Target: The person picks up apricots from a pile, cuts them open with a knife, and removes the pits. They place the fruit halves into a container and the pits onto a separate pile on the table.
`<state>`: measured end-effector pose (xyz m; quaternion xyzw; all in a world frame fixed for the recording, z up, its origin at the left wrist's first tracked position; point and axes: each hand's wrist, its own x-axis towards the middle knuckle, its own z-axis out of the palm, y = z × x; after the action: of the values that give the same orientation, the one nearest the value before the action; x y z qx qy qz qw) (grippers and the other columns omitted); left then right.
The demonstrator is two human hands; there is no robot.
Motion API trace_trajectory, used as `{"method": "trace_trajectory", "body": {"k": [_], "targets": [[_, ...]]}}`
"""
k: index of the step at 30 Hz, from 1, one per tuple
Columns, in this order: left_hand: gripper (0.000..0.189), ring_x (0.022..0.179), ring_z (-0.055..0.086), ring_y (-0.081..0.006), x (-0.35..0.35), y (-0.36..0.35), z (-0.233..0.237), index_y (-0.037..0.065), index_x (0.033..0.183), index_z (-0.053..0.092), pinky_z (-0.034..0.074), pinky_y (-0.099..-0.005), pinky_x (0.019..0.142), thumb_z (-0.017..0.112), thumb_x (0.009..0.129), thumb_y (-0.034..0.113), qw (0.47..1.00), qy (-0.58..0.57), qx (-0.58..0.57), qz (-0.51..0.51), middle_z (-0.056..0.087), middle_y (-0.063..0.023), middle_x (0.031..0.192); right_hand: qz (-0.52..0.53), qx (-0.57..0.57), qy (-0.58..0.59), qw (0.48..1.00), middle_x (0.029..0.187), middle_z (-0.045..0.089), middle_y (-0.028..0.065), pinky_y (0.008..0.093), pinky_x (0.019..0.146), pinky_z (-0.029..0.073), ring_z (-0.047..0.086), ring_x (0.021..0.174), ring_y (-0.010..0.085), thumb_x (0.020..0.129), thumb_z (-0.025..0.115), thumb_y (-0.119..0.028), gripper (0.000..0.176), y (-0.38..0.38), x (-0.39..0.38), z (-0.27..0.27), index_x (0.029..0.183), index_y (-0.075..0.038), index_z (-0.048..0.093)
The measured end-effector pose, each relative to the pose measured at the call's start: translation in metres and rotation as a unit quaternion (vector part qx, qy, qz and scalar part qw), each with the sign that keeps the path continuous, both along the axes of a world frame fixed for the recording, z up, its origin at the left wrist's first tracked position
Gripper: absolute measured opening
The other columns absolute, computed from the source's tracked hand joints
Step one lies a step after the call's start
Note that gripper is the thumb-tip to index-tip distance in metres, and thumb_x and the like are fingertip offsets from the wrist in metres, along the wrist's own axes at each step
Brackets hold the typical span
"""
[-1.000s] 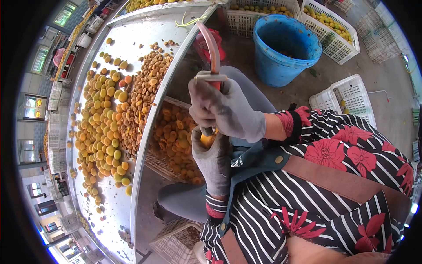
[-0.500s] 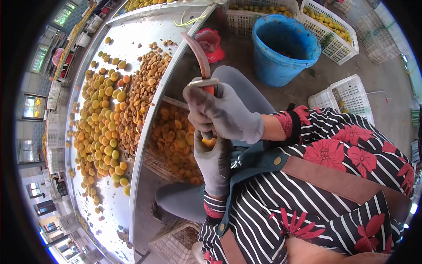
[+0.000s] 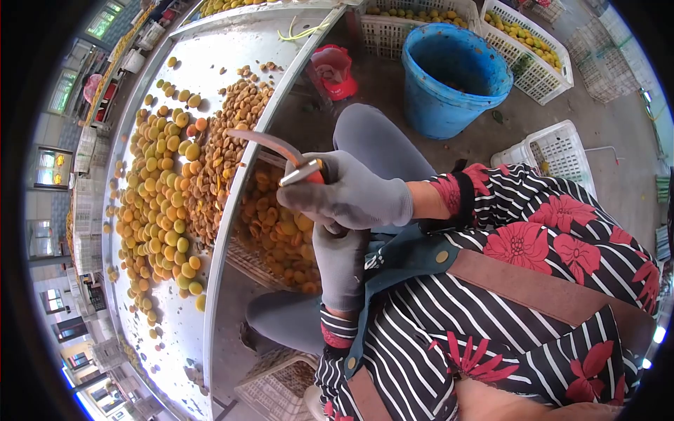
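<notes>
The curved knife (image 3: 275,144) is in my right hand (image 3: 351,189), with the gloved fingers closed round its orange-red handle. Its blade points left over the metal table's edge. Just below and touching it, my gloved left hand (image 3: 340,263) is curled closed; the right hand covers its fingertips, and what it holds cannot be made out. Under the hands, beside the table, a crate holds split orange fruit (image 3: 270,228). Whole yellow-orange apricots (image 3: 158,210) and a heap of brown pits (image 3: 235,116) lie on the metal table (image 3: 203,52).
A blue bucket (image 3: 442,112) stands beyond my knee, with a red container (image 3: 333,72) to its left. White crates of fruit (image 3: 526,42) are at the top, another white crate (image 3: 562,154) at the right. A further crate (image 3: 277,382) sits low, near my leg.
My right hand has moved slightly left and down, and the blade has swung from pointing up to pointing left. The orange fruit seen in my left hand is no longer visible.
</notes>
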<state>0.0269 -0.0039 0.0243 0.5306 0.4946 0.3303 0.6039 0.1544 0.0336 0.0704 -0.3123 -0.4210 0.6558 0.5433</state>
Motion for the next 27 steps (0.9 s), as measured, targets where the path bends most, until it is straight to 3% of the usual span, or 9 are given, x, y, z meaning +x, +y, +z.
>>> {"method": "trace_trajectory", "body": {"k": [3,7,9,10,13,18,21,23,27], "targets": [[0.034,0.077,0.061,-0.0071,0.005,-0.002,-0.021,-0.004,0.119,0.057,0.049,-0.0225,0.067,0.072,0.092,0.011,0.993,-0.021,0.109,0.035,0.068,-0.0038,0.091,-0.011,-0.062,0.031,0.998,0.070,0.049,-0.0050,0.0237,0.054,0.037,0.044,0.061,0.0040,0.098,0.069,-0.033,0.025,0.001,-0.002,-0.003,0.095,-0.009,0.060],[0.034,0.071,0.056,-0.0056,0.007,-0.002,0.008,-0.001,0.124,0.054,0.045,-0.0206,0.064,0.068,0.094,0.008,0.996,0.049,0.028,0.062,0.062,0.0002,0.087,-0.028,-0.079,0.144,0.986,0.065,0.041,-0.0048,0.0235,0.051,0.030,0.036,0.056,0.0060,0.101,0.063,-0.039,0.032,0.011,0.003,-0.021,0.090,-0.011,0.055],[0.032,0.066,0.049,-0.0044,0.004,-0.004,0.013,0.002,0.123,0.054,0.042,-0.0195,0.061,0.068,0.096,0.012,0.987,-0.127,-0.045,0.083,0.056,0.0033,0.082,0.020,-0.045,0.212,0.976,0.065,0.044,-0.0018,0.0249,0.052,0.033,0.041,0.057,0.0076,0.103,0.058,-0.039,0.035,0.016,0.011,-0.029,0.085,-0.010,0.054],[0.032,0.066,0.049,-0.0044,0.002,-0.005,0.012,0.002,0.123,0.054,0.042,-0.0195,0.061,0.068,0.096,0.012,0.987,-0.127,-0.046,0.082,0.056,0.0033,0.082,0.019,-0.045,0.212,0.976,0.065,0.044,-0.0018,0.0249,0.052,0.033,0.041,0.057,0.0076,0.103,0.058,-0.039,0.035,0.016,0.015,-0.026,0.085,-0.010,0.054],[0.037,0.066,0.049,-0.0041,-0.004,-0.006,0.009,0.003,0.128,0.053,0.040,-0.0200,0.060,0.068,0.097,0.014,0.983,-0.167,-0.039,0.059,0.055,0.0033,0.084,0.064,0.045,-0.028,0.996,0.069,0.056,0.0040,0.0272,0.056,0.041,0.053,0.062,0.0119,0.103,0.059,-0.034,0.036,0.016,0.029,-0.010,0.082,-0.006,0.052],[0.044,0.074,0.052,-0.0041,0.004,-0.010,0.002,0.001,0.133,0.051,0.044,-0.0197,0.063,0.068,0.097,0.020,0.971,-0.215,-0.080,0.061,0.059,0.0006,0.092,0.095,0.041,0.073,0.992,0.063,0.044,-0.0007,0.0262,0.051,0.035,0.041,0.053,0.0092,0.104,0.058,-0.034,0.038,0.022,0.030,-0.014,0.077,-0.009,0.048],[0.038,0.075,0.053,-0.0051,0.008,-0.005,-0.005,0.001,0.127,0.052,0.046,-0.0199,0.065,0.067,0.096,0.016,0.986,-0.141,-0.058,0.068,0.058,0.0001,0.092,-0.008,-0.015,0.147,0.989,0.061,0.030,-0.0052,0.0249,0.046,0.023,0.027,0.051,0.0062,0.105,0.054,-0.041,0.046,0.015,0.019,-0.014,0.071,-0.015,0.035],[0.035,0.075,0.054,-0.0056,0.011,-0.006,-0.005,0.001,0.124,0.053,0.047,-0.0203,0.066,0.067,0.095,0.015,0.992,-0.094,-0.033,0.071,0.058,-0.0001,0.091,-0.025,-0.016,0.151,0.988,0.061,0.033,-0.0051,0.0252,0.047,0.025,0.030,0.051,0.0065,0.104,0.057,-0.042,0.042,0.011,0.020,-0.014,0.077,-0.014,0.041],[0.031,0.076,0.057,-0.0075,0.017,-0.008,0.003,0.001,0.119,0.053,0.049,-0.0218,0.067,0.067,0.093,0.011,0.981,-0.159,-0.070,0.081,0.060,-0.0018,0.092,-0.064,-0.021,0.160,0.985,0.062,0.037,-0.0050,0.0256,0.047,0.027,0.034,0.051,0.0070,0.103,0.059,-0.042,0.038,0.001,0.015,-0.003,0.081,-0.013,0.047]]}}
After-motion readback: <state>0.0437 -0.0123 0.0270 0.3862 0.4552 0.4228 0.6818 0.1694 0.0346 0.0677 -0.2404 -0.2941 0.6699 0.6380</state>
